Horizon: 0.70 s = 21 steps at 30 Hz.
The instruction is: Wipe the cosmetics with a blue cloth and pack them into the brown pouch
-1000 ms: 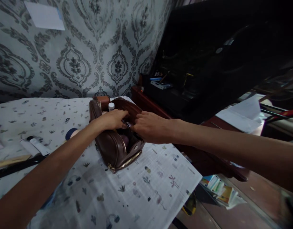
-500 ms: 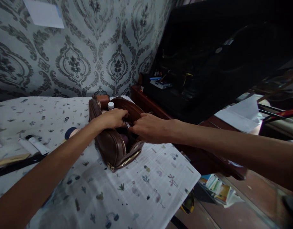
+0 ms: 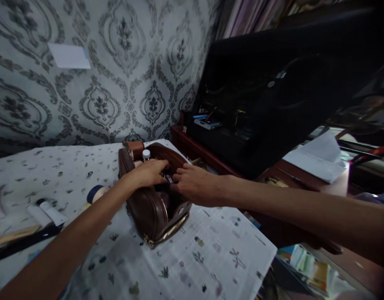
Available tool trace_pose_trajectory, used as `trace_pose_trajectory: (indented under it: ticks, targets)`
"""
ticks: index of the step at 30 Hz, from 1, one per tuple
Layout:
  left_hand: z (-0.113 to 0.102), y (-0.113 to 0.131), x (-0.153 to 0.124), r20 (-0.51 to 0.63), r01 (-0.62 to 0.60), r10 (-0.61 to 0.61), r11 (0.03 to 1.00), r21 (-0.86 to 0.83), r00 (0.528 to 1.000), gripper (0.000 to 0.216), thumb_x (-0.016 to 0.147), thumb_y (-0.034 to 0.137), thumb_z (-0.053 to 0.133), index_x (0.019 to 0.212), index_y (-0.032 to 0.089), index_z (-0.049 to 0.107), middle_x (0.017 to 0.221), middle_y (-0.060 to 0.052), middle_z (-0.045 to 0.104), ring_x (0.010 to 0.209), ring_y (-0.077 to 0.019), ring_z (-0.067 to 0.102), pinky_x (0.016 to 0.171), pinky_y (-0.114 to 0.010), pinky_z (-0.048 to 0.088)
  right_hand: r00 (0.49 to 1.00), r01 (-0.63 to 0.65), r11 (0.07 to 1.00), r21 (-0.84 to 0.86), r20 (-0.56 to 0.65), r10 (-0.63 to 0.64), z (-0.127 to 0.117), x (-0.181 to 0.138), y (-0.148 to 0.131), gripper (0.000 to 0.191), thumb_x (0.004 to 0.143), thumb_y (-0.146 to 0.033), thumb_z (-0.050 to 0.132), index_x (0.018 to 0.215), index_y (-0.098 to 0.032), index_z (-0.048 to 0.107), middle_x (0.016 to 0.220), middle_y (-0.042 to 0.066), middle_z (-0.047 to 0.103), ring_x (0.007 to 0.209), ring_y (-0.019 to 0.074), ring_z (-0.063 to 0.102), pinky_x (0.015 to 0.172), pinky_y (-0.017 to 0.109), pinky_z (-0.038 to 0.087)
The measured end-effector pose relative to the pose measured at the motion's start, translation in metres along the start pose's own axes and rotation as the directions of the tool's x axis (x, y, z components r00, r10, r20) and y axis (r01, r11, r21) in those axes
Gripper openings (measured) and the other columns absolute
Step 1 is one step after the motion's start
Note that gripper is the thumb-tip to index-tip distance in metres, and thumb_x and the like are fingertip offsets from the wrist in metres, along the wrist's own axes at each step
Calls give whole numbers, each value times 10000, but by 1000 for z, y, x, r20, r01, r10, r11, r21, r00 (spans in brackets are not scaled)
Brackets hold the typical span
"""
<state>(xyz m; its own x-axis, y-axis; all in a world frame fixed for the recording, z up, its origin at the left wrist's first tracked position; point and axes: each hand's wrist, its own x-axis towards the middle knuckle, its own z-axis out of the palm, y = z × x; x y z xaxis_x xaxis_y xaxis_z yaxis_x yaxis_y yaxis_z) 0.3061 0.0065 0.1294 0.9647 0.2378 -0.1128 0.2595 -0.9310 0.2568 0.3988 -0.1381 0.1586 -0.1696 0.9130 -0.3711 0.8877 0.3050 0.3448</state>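
Note:
A brown leather bag (image 3: 145,208) with a gold zipper lies unzipped on the cloth-covered table. Both my hands reach into its opening. My left hand (image 3: 151,171) comes over the near left side, its fingers curled down into the bag. My right hand (image 3: 192,183) enters from the right with fingers closed. Between them shows a small shiny item (image 3: 168,178), too dark to name; the fingertips are partly hidden. A white-capped bottle (image 3: 146,155) stands in the bag behind my left hand. Something rounded and dark purple (image 3: 164,201) sits lower inside.
On the patterned tablecloth (image 3: 179,266), left of the bag, lie a dark-blue-capped container (image 3: 96,193), white tubes (image 3: 51,212) and a long black item (image 3: 26,241). A large black screen (image 3: 257,104) leans on the right over a reddish wooden desk with papers (image 3: 317,156). Books (image 3: 307,262) lie below.
The camera view has tilted up, so the bag and table sit lower in the picture. Both hands stay inside the bag, shifting only slightly.

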Motion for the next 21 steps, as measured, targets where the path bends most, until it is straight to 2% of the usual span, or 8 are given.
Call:
trace_pose_trajectory:
  ticks: [3,7,12,15,18,21]
  targets:
    - [0,2,-1,-13,11,-10,1000,8,1000,335,832,265,651,1151,168,614,1125,-109,713,1072,-296,659,877,-343,497,997,54,999,8,-49,-53,1,-5,0,178,906,-132,577,965,-169,741,1112,118,700,1040,242,615,820,361,380]
    - [0,1,-2,-10,1,-1,1000,11,1000,342,844,297,650,1160,175,603,1115,-98,714,1047,-281,664,852,-321,491,994,99,995,-8,-42,-99,4,-11,1,157,887,-101,587,847,-155,729,1062,110,710,1037,238,609,824,368,373]
    - [-1,-4,1,11,-28,28,999,-32,1000,368,866,352,612,1181,168,558,1155,-101,694,1032,-256,655,830,-314,484,991,110,994,8,-82,-109,8,-12,1,169,900,-99,570,875,-147,730,1061,108,712,1041,238,610,826,366,365]
    - [-3,-9,2,1,-54,54,998,-44,999,356,879,412,575,1142,173,546,1138,-98,693,1013,-245,651,818,-313,482,993,106,994,13,-52,-106,5,-13,1,199,912,-92,536,894,-134,729,1110,113,706,1075,245,606,847,360,364]
    - [-8,-10,2,4,-68,69,998,-11,998,324,886,459,554,1073,194,547,1076,-77,702,972,-233,654,788,-301,476,995,101,995,14,-28,-101,2,-15,1,220,924,-90,513,922,-130,729,1138,116,700,1097,248,603,882,355,359]
    - [-13,-6,-2,-5,-53,53,997,52,999,280,885,426,571,1047,200,534,1061,-73,693,973,-234,653,756,-292,461,993,113,993,23,-48,-111,0,-16,3,217,929,-91,512,931,-127,726,1101,119,706,1056,238,619,874,350,369]
